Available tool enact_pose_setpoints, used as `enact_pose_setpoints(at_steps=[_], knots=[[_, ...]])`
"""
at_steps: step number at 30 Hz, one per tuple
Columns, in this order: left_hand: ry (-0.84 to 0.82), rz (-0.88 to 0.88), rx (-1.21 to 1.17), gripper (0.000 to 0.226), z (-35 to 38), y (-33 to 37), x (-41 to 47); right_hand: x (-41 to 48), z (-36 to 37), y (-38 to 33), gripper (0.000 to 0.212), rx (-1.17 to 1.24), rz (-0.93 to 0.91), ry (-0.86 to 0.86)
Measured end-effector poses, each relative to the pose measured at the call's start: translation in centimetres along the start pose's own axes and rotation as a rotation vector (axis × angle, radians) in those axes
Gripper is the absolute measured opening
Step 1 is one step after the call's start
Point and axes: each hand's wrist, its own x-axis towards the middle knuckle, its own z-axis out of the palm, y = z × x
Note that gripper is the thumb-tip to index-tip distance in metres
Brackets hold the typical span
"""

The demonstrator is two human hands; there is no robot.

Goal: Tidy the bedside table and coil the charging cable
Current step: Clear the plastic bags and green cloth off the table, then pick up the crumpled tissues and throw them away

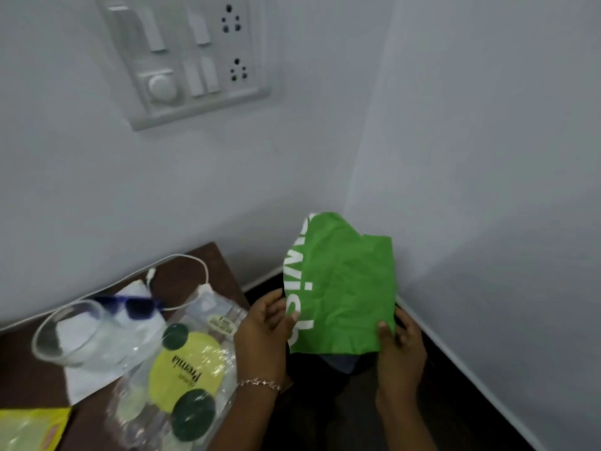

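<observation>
hands (261, 330) pinch a creased green bag (348, 288); white cable (207, 273) lies loosely looped.

We have a single wide-angle view worn on the head, facing forward and down into a wall corner (364, 141) that runs up toward 12 o'clock. We are close in. The left hand (263, 330) and right hand (401, 349), gripping a green bag (348, 288), sit just below centre. The bedside table (182, 281) lies at 8 o'clock, cut off by the frame edge. A switch panel (182, 56) tilts at 11 o'clock, and dark floor (455, 402) lies at 5 o'clock.
</observation>
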Motion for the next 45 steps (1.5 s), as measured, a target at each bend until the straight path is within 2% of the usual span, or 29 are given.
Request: enact_pose_setpoints(at_steps=[2, 4, 5, 7, 8, 10, 11, 13, 17, 20, 22, 24, 26, 28, 30, 31, 34, 38, 41, 45], knots=[[0.03, -0.018, 0.009, 0.042, 1.2, -0.7, 0.5, 2.5, 0.7, 4.0, 0.037, -0.176, 0.041, -0.001], [0.024, -0.029, 0.004, 0.039, 1.9, -1.6, 0.5, 3.9, 1.1, 7.1, 0.045, -0.4, 0.073, -0.068], [0.003, -0.026, 0.011, 0.038, 2.1, -2.0, 0.4, 4.3, 1.2, 8.5, 0.052, -0.523, 0.031, -0.106], [-0.022, -0.033, 0.046, 0.041, 2.5, -2.8, 0.1, 4.5, 1.5, 10.8, 0.057, -0.789, -0.194, -0.21], [-0.022, -0.037, 0.055, 0.039, 2.6, -3.2, -0.1, 4.1, 1.8, 11.6, 0.053, -0.911, -0.313, -0.296], [-0.012, -0.065, 0.054, 0.039, 2.5, -3.7, -0.3, 3.1, 2.4, 12.9, 0.031, -1.107, -0.526, -0.442], [-0.009, -0.066, 0.055, 0.041, 2.4, -4.0, -0.4, 2.6, 2.6, 13.5, 0.025, -1.182, -0.576, -0.516], [-0.006, -0.063, 0.07, 0.041, 1.8, -4.1, -0.8, 2.0, 2.4, 14.5, 0.033, -1.332, -0.548, -0.653], [0.042, -0.032, 0.133, 0.038, -0.7, -4.3, -1.3, 2.2, 1.7, 15.7, 0.038, -1.519, -0.576, -0.698], [0.114, -0.034, 0.119, 0.038, -3.7, -4.6, -1.6, 1.5, 2.6, 14.0, 0.043, -1.5, -0.49, -0.701], [0.185, -0.048, 0.098, 0.04, -6.4, -4.9, -2.1, 0.3, 3.9, 11.9, 0.048, -1.348, -0.431, -0.644], [0.31, -0.029, 0.107, 0.039, -9.4, -5.2, -3.2, -1.3, 5.3, 9.3, 0.05, -1.11, -0.469, -0.567], [0.477, 0.003, 0.202, 0.062, -12.3, -5.9, -4.3, -3.3, 6.7, 5.9, 0.045, -0.814, -0.533, -0.495], [0.593, -0.098, 0.226, 0.102, -14.5, -7.3, -5.3, -5.5, 8.1, 2.1, 0.04, -0.519, -0.45, -0.53], [0.63, -0.203, 0.189, 0.121, -15.8, -7.9, -5.9, -7.1, 9.5, 0.1, 0.031, -0.379, -0.31, -0.617], [0.629, -0.255, 0.132, 0.118, -16.0, -7.5, -6.2, -7.7, 10.1, -0.3, 0.032, -0.404, -0.265, -0.671], [0.651, -0.444, -0.101, 0.075, -16.0, -7.0, -6.6, -8.8, 11.3, -0.6, 0.05, -0.639, -0.238, -0.822], [0.527, -0.44, -0.236, 0.048, -15.0, -7.0, -6.3, -10.0, 11.4, -0.3, 0.052, -0.941, -0.326, -0.805], [0.464, -0.38, -0.204, 0.021, -15.0, -6.4, -7.2, -10.7, 10.5, -0.8, 0.04, -0.873, -0.349, -0.746], [0.459, -0.332, -0.139, 0.01, -15.4, -5.9, -8.3, -10.8, 8.3, -1.3, 0.015, -0.645, -0.205, -0.742]])
